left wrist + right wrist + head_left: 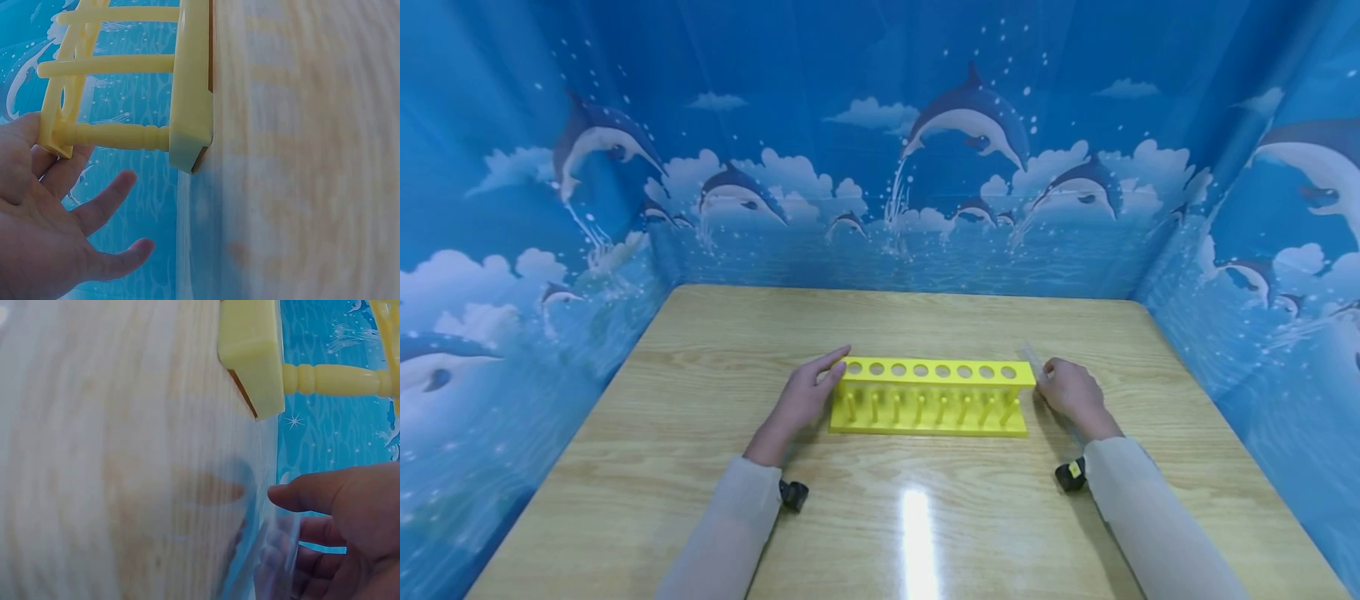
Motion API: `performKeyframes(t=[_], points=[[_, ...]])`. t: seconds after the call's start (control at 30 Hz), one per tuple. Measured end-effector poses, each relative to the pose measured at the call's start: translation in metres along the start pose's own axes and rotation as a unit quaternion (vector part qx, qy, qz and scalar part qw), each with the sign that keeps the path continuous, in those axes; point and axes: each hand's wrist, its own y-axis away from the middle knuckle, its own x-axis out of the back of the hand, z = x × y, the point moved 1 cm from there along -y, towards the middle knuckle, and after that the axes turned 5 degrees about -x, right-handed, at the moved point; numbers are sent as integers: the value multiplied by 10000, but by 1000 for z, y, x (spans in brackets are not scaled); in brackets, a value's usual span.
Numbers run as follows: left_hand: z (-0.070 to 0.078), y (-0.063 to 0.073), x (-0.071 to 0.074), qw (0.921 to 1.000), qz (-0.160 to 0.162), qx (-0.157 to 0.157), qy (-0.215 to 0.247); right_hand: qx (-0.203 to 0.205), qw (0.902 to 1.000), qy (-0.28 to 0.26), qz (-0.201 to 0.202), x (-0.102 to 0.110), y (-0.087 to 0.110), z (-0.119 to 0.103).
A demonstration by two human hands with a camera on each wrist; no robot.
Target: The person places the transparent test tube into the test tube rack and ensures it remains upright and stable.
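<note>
A yellow test tube rack [932, 375] stands upright on the wooden table, with a row of round holes in its top shelf and a row of pegs below. My left hand [808, 392] grips the left end of that top shelf; in the left wrist view some fingers [106, 203] spread away from it. Just beyond the rack's right end, my right hand [1072, 393] curls its fingers at a clear tube [1033, 360]. The right wrist view shows the clear tube [278, 553] against these fingers, with the thumb [300, 492] stretched out. Part of the tube is hidden.
The wooden table [760, 325] reaches to a blue dolphin-print curtain [820, 242] at the back and sides. Glare [917, 533] lies on the table in front of the rack. A small black device [1070, 475] sits at each wrist.
</note>
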Motion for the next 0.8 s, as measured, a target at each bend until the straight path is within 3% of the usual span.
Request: performKeyframes(t=[0.2,0.37,0.8], points=[[0,0,1,10000,-36,53,-9,183,9987,-131,466,-1,1,-1],[0,0,1,10000,-36,55,-64,251,9940,-547,918,0,5,-5],[-1,0,1,10000,-62,56,-52,498,9629,-1316,2305,0,12,-13]])
